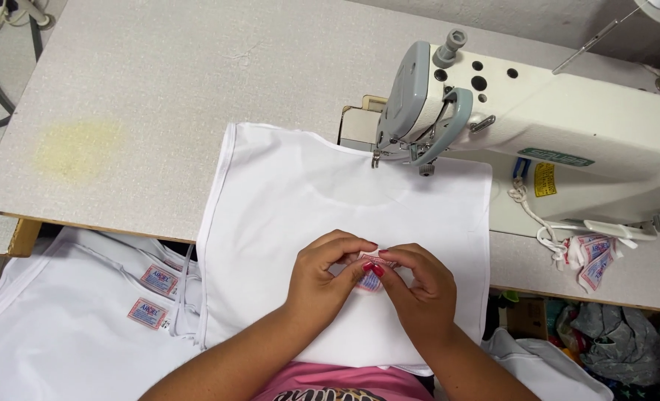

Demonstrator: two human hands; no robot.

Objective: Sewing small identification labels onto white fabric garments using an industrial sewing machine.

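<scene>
Pale speckled worktable [159, 89] bears a yellow stain [77, 145] at 9 o'clock; grey wall [553, 15] at 1 o'clock; evenly lit.

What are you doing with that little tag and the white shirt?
A person sits at a sewing machine. Both hands, left hand and right hand, pinch a small label over a white garment piece spread flat on the table. More white pieces with labels already on lie at the left, and spare labels sit by the machine.
</scene>
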